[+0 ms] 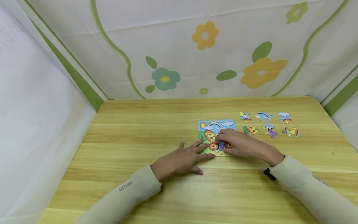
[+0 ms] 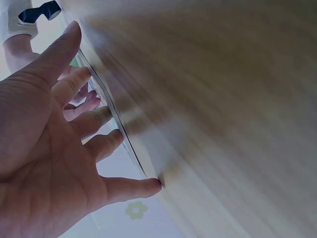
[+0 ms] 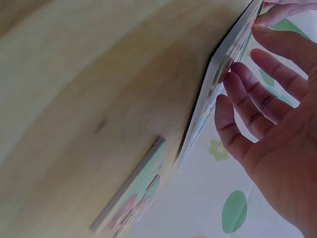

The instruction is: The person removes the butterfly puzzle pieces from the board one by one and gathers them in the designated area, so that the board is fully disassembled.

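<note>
A square butterfly jigsaw puzzle board [image 1: 203,124], printed with a sun, rainbow and clouds, lies flat on the table. My left hand [image 1: 181,160] is spread at its lower left corner, some fingertips resting on the board and the thumb apart from it. From the right, my right hand [image 1: 241,143] reaches over the board and pinches a purple puzzle piece [image 1: 222,145] low in the picture's middle. The hand covers much of the board's right side. In the right wrist view, the curled fingertips [image 3: 228,79] meet at the board's edge, with the held piece mostly hidden.
Several loose puzzle pieces lie in two rows right of the board, among them a rainbow piece [image 1: 264,116], a purple piece [image 1: 270,130] and a red-spotted wing piece [image 1: 250,129]. The wooden table [image 1: 134,133] meets a flowered cloth [image 1: 179,46] behind.
</note>
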`<state>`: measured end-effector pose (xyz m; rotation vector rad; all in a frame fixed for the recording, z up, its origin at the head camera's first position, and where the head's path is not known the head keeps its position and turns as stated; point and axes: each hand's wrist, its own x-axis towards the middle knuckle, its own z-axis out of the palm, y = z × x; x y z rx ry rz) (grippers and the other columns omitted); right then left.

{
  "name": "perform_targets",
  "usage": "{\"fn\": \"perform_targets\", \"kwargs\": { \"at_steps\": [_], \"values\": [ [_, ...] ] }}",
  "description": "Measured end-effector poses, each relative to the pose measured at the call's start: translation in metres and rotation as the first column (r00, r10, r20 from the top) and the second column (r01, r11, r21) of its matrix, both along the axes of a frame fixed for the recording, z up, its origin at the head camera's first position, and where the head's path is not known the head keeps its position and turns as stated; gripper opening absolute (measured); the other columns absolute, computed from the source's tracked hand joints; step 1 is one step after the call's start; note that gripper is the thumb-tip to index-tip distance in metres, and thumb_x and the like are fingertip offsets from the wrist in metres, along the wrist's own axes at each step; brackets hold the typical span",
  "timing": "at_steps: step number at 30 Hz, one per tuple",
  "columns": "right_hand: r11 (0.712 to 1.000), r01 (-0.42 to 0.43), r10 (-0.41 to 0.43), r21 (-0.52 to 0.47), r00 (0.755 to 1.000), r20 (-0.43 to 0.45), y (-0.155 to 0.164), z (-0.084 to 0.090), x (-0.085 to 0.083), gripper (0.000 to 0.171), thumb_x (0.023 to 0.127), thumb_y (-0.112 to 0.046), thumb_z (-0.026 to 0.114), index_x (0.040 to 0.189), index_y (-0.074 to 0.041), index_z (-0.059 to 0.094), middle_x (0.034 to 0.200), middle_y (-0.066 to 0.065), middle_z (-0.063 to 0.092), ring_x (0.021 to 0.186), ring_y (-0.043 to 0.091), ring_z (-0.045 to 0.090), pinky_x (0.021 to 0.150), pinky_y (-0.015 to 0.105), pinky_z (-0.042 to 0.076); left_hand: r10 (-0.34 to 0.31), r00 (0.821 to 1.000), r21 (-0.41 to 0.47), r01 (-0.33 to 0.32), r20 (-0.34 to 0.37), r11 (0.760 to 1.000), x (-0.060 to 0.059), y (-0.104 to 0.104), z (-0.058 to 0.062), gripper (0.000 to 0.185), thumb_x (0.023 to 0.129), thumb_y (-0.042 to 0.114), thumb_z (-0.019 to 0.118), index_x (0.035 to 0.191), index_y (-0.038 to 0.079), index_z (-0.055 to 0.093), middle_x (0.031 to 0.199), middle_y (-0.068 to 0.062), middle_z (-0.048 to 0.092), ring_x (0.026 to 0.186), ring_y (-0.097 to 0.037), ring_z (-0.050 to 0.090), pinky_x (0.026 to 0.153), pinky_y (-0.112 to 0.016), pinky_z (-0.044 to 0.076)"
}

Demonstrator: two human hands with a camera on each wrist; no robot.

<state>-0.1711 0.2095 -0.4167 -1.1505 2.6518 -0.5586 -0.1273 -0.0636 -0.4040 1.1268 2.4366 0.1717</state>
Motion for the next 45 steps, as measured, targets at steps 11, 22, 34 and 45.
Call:
{"fn": "perform_targets", "kwargs": {
  "at_steps": [11, 22, 34, 45],
  "values": [
    [1.000, -0.011, 0.011, 0.024, 1.000, -0.002, -0.0006, -0.0006, 0.0013, 0.034, 0.092, -0.008, 0.076, 0.123, -0.019, 0.072, 0.121, -0.002, 0.066, 0.115, 0.026, 0.062, 0.095, 0.051, 0.054, 0.012, 1.000, -0.015, -0.012, 0.000, 1.000, -0.0009, 0.0008, 0.0005, 0.068, 0.102, 0.049, 0.060, 0.164, 0.043, 0.032, 0.178, 0.004, 0.012, 0.165, -0.028, 0.013, 0.116, -0.076, 0.030],
    [0.999, -0.015, 0.014, 0.044, 0.999, 0.039, -0.0041, 0.0035, 0.0000, 0.037, 0.091, -0.006, 0.076, 0.126, -0.015, 0.071, 0.123, 0.002, 0.066, 0.116, 0.027, 0.062, 0.098, 0.052, 0.053, 0.016, 1.000, -0.040, -0.016, -0.007, 0.999, -0.0010, 0.0017, 0.0013, 0.069, 0.102, 0.050, 0.060, 0.164, 0.044, 0.030, 0.178, 0.005, 0.012, 0.165, -0.026, 0.012, 0.117, -0.074, 0.032],
    [0.997, -0.011, 0.004, 0.074, 0.995, 0.097, -0.0089, 0.0072, -0.0017, 0.038, 0.089, -0.002, 0.076, 0.122, -0.018, 0.069, 0.122, 0.005, 0.064, 0.112, 0.026, 0.061, 0.093, 0.049, 0.055, 0.009, 1.000, -0.050, -0.010, -0.023, 0.999, -0.0006, 0.0022, 0.0012, 0.069, 0.103, 0.050, 0.060, 0.164, 0.044, 0.030, 0.178, 0.005, 0.012, 0.165, -0.026, 0.012, 0.117, -0.073, 0.033],
    [0.998, -0.002, -0.005, 0.063, 0.995, 0.104, -0.0089, 0.0065, 0.0001, 0.040, 0.091, -0.001, 0.075, 0.126, -0.019, 0.068, 0.123, 0.006, 0.064, 0.116, 0.027, 0.060, 0.095, 0.050, 0.054, 0.010, 1.000, -0.042, -0.011, -0.019, 0.999, -0.0005, 0.0017, 0.0001, 0.068, 0.103, 0.049, 0.059, 0.164, 0.044, 0.030, 0.178, 0.005, 0.012, 0.165, -0.026, 0.012, 0.117, -0.074, 0.032]
  ]
}}
